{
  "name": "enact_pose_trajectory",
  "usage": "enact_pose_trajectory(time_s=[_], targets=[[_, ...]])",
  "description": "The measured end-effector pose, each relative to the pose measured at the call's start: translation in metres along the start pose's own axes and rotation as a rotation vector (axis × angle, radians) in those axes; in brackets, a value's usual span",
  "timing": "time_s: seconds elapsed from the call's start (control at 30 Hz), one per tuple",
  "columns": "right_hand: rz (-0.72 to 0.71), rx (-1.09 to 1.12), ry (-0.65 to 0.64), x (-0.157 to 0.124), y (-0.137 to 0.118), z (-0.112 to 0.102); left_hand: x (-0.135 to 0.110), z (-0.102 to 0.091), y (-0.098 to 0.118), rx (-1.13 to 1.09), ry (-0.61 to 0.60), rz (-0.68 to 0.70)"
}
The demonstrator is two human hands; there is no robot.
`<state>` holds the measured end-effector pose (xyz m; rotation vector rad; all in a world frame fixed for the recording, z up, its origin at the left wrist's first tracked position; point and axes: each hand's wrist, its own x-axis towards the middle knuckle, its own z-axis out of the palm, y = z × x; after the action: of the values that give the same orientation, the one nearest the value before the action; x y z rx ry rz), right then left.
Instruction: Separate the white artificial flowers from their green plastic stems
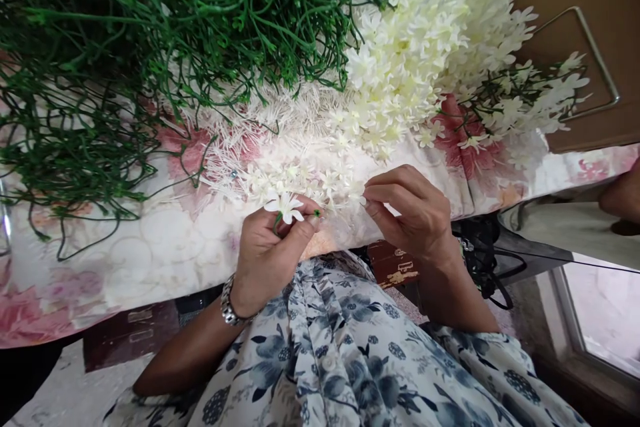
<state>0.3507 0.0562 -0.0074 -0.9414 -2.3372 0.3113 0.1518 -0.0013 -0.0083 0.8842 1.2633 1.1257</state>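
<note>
1. Head view: the left hand (265,247) holds a single white blossom (285,205) on a short green stem (317,213), its fingers closed in a pinch on the stem just off the near edge of the desk (165,240), which wears a floral cloth.
2. The right hand (415,210) sits just beside it, thumb and forefinger narrowed to a pinch; what they grip is too small to tell, perhaps a loose blossom.
3. Finished-looking sprays (430,33) of cream flowers heap toward the far right corner of the desk.
4. A large tangle of bare green stems (125,33) fills the far left side, so I judge much is left.
5. Loose white petals and bristly pieces (260,127) lie mid-desk, between the two heaps, just beyond the hands.
</note>
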Motion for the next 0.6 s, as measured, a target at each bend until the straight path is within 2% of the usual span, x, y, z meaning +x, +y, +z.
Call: enact_pose_trajectory(time_s=[0.1,0.2,0.27,0.4,0.6], targets=[[-0.051,-0.042,0.001,0.001,-0.004,-0.001,0.003,0.004,0.002,0.025,-0.055,0.114],[-0.096,-0.075,-0.031,0.003,-0.011,-0.002,0.005,0.006,0.005,0.134,-0.126,0.270],[-0.125,-0.090,-0.071,0.005,-0.015,-0.002,0.005,0.005,0.004,0.196,-0.149,0.327],[-0.137,-0.067,-0.097,0.009,-0.023,0.002,0.002,0.003,0.000,0.184,-0.096,0.339],[-0.106,0.044,-0.026,0.010,-0.029,0.012,-0.001,0.004,-0.007,-0.005,-0.027,0.333]])
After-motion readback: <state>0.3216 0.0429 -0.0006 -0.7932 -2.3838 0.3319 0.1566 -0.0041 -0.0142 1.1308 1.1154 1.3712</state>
